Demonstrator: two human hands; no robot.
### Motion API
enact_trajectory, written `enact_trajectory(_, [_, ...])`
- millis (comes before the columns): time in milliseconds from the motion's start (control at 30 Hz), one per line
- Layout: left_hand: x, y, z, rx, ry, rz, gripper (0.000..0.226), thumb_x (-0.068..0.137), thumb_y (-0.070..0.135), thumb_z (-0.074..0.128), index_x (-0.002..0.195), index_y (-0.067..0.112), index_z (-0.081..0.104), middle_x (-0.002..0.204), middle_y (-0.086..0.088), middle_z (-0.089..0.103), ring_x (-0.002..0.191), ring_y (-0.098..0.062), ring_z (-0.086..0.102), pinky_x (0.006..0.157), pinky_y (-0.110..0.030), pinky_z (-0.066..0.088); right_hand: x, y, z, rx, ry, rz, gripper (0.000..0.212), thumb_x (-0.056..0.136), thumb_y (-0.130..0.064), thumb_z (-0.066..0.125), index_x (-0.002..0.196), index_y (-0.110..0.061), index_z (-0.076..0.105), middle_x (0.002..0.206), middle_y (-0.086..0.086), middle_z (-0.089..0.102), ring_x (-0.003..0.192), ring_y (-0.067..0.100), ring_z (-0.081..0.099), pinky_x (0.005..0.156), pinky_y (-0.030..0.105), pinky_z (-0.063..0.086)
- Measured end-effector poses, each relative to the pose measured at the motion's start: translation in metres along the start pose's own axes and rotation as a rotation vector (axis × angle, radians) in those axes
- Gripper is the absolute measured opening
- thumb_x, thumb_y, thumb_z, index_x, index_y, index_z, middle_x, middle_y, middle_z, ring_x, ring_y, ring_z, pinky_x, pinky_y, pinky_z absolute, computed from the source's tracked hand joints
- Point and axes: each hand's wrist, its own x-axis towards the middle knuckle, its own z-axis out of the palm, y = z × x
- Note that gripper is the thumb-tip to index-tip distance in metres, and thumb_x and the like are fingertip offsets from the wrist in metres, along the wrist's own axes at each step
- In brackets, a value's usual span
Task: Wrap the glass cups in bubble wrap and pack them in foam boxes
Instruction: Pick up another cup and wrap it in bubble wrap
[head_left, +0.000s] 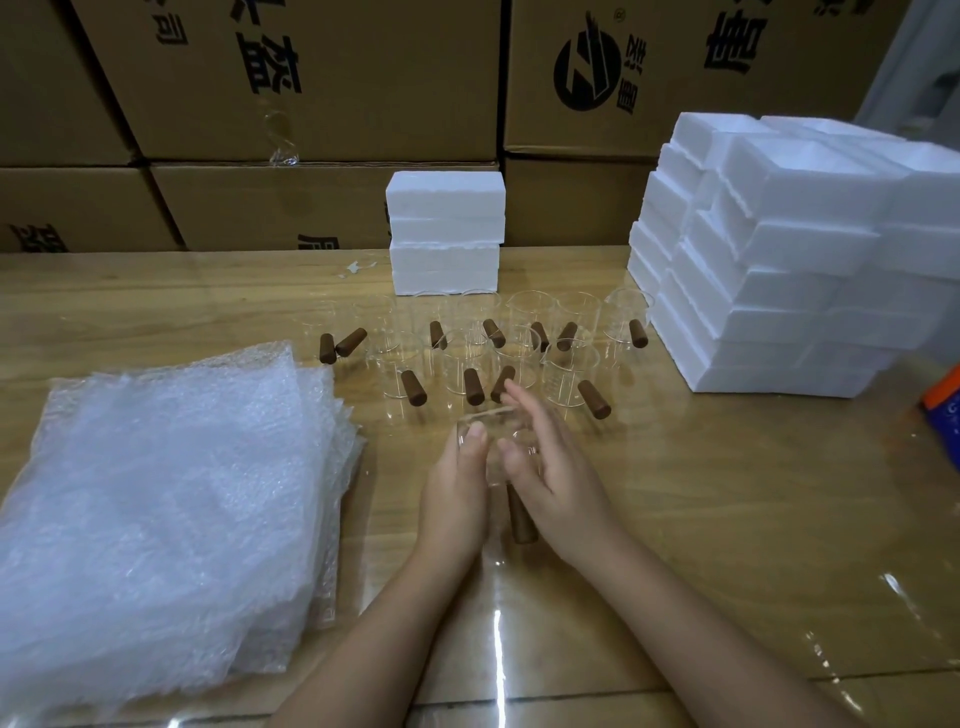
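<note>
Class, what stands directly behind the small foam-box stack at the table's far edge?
Stacked cardboard cartons with black print stand behind the foam-box stack; the carton faces right behind it are covered.

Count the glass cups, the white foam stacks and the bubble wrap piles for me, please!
Clear glass cups with brown wooden handles: 12, counting the held cup in the left hand
Stacks of white foam boxes: 2
Piles of clear bubble wrap sheets: 1
Total: 15
</note>
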Motion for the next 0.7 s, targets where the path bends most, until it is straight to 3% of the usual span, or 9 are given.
enact_trajectory(67, [-0.001, 0.004, 0.002, -0.039, -0.065, 0.002, 0.059, 0.082, 0.066, 0.031, 0.098, 0.021, 0.067, 0.085, 0.0, 0.07, 0.077, -0.016, 0.065, 0.065, -0.037, 0.051, -0.001, 0.004, 0.004, -0.061, 0.025, 0.002, 0.058, 0.091, -0.053, 0.031, 0.142, -0.025, 0.035, 0.132, -0.01, 0.044, 0.121, -0.004, 0.04, 0.099, 0.011, 0.03])
enact_trajectory(133, [0.0, 0.009, 0.0, -0.125, -0.067, -0.031, 0.054, 0.091, 0.056, 0.041, 0.118, 0.013, 0.061, 0.116, -0.015, 0.062, 0.105, -0.027, 0.063, 0.087, -0.045, 0.053, -0.003, 0.005, 0.01, 0.001, 0.019, 0.037, 0.061, 0.088, -0.056, 0.03, 0.138, -0.02, 0.038, 0.129, -0.008, 0.047, 0.114, -0.009, 0.042, 0.094, 0.006, 0.032])
enact_trajectory(167, [0.001, 0.01, -0.004, -0.213, -0.055, -0.067, 0.052, 0.09, 0.052, 0.046, 0.122, 0.013, 0.058, 0.123, -0.015, 0.06, 0.113, -0.026, 0.06, 0.095, -0.045, 0.049, -0.003, 0.005, 0.013, 0.057, 0.001, 0.043, 0.06, 0.088, -0.056, 0.032, 0.134, -0.02, 0.04, 0.128, -0.007, 0.049, 0.113, -0.009, 0.045, 0.093, 0.008, 0.036])
enact_trajectory(200, [0.001, 0.011, -0.009, -0.3, -0.058, -0.104, 0.052, 0.085, 0.048, 0.049, 0.124, 0.015, 0.057, 0.124, -0.011, 0.061, 0.116, -0.024, 0.059, 0.098, -0.043, 0.047, -0.004, 0.005, 0.016, 0.101, -0.013, 0.042, 0.055, 0.087, -0.056, 0.035, 0.13, -0.021, 0.041, 0.126, -0.005, 0.052, 0.112, -0.006, 0.049, 0.093, 0.014, 0.04])
enact_trajectory(300, [0.001, 0.011, -0.018, -0.364, -0.123, -0.096, 0.054, 0.079, 0.042, 0.05, 0.128, 0.018, 0.053, 0.12, 0.004, 0.067, 0.112, -0.013, 0.062, 0.089, -0.028, 0.049, -0.004, 0.006, 0.021, 0.153, -0.025, 0.042, 0.035, 0.088, -0.053, 0.038, 0.118, -0.034, 0.039, 0.116, -0.009, 0.059, 0.103, -0.001, 0.058, 0.086, 0.023, 0.047])
enact_trajectory(433, [-0.005, 0.017, -0.018, -0.228, -0.103, 0.027, 0.039, 0.09, 0.03, 0.048, 0.128, 0.023, 0.051, 0.133, 0.006, 0.057, 0.126, -0.006, 0.05, 0.107, -0.029, 0.038, -0.005, 0.013, 0.023, 0.136, -0.026, 0.068, 0.031, 0.087, -0.059, 0.034, 0.112, -0.041, 0.039, 0.106, -0.031, 0.056, 0.096, -0.008, 0.057, 0.082, 0.019, 0.047])
enact_trajectory(567, [-0.01, 0.02, -0.015, -0.026, -0.114, 0.143, 0.044, 0.099, 0.029, 0.04, 0.143, 0.02, 0.038, 0.148, 0.01, 0.039, 0.131, 0.013, 0.031, 0.102, -0.003, 0.027, -0.005, 0.02, 0.025, 0.124, -0.022, 0.13, 0.04, 0.084, -0.066, 0.028, 0.113, -0.041, 0.037, 0.107, -0.026, 0.052, 0.099, -0.012, 0.053, 0.086, 0.022, 0.045])
enact_trajectory(700, [-0.013, 0.023, -0.008, 0.058, -0.135, 0.186, 0.054, 0.099, 0.039, 0.033, 0.148, 0.023, 0.019, 0.157, 0.012, 0.016, 0.141, 0.007, 0.011, 0.115, -0.014, 0.011, -0.002, 0.023, 0.027, 0.213, 0.033, 0.195, 0.053, 0.08, -0.069, 0.028, 0.113, -0.03, 0.044, 0.105, -0.022, 0.055, 0.097, -0.009, 0.054, 0.087, 0.025, 0.045])
